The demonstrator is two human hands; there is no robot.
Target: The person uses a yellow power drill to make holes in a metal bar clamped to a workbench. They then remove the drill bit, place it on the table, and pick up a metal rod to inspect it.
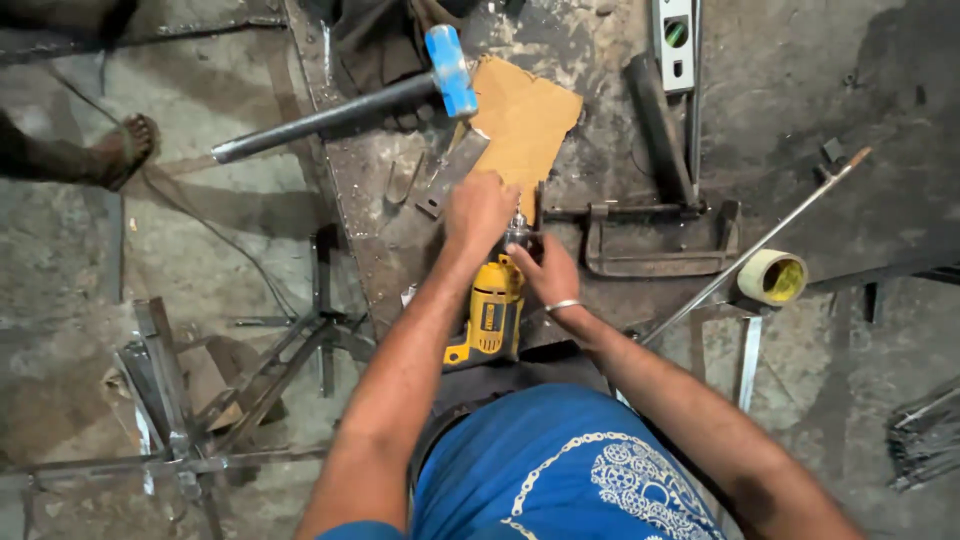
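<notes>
Glossy yellow plastic drill (490, 315) on a rough, rusty metal table (420, 230); matt brown cardboard (525, 120) nearby.

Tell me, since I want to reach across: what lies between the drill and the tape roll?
In the head view, a metal clamp lies flat on the bench between the yellow drill and the tape roll, with a thin rod slanting across beside the roll.

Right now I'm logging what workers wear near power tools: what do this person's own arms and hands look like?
Both arms are bare to the frame's lower edge, with no sleeves over the forearms and no gloves. The right hand has a thin silver-coloured bangle at the wrist. The left hand shows no ring, watch or band.
</notes>
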